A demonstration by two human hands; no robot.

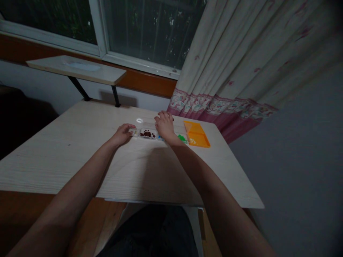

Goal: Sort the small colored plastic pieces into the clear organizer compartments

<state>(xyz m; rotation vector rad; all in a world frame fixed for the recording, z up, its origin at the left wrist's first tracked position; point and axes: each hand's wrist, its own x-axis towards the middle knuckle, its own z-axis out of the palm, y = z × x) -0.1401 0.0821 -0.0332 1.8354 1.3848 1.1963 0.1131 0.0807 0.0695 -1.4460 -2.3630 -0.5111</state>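
Observation:
A clear, compartmented plastic box (148,134) lies on the pale wooden table (80,150), with dark red beads in its middle cell and green bits (182,138) at its right end. My left hand (122,134) rests at the box's left end, fingers curled against it. My right hand (164,126) lies on top of the box's right part, fingers bent down over it; what is under them is hidden. An orange plastic tray (197,134) sits just right of my right hand.
A small raised shelf (77,69) on black legs stands at the table's far left under the window. A flowered curtain (241,71) hangs at the right, close to the table's far corner. The table's right edge drops to a grey floor.

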